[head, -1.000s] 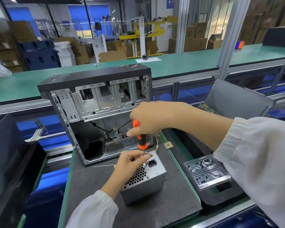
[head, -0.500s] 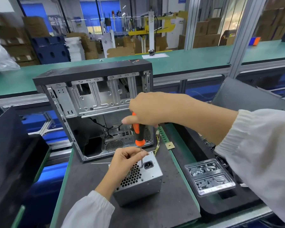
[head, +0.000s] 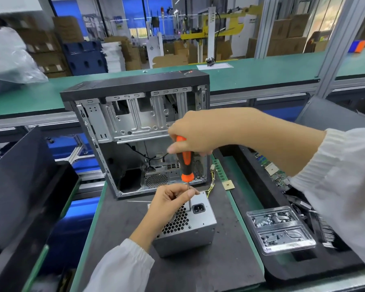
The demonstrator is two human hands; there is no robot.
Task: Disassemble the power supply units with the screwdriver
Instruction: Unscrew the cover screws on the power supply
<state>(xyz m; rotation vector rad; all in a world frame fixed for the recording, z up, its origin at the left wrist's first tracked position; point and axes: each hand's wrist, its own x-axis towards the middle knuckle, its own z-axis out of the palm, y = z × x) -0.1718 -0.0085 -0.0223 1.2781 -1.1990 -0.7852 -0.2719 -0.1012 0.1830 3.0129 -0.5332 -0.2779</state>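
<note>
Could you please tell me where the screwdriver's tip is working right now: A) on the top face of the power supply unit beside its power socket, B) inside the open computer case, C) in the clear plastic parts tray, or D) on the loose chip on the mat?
A: the screwdriver shaft meets the power supply unit beside the power socket.

We note a factory hall. A long green bench [head: 251, 75] crosses the view, with grey metal posts [head: 336, 39] rising from it. Beyond it stand stacked cardboard boxes [head: 287, 36], dark blue crates [head: 83, 56] and a yellow machine frame [head: 223, 28]. Blue panels [head: 135, 12] line the far wall. Lighting is bright and even.
</note>
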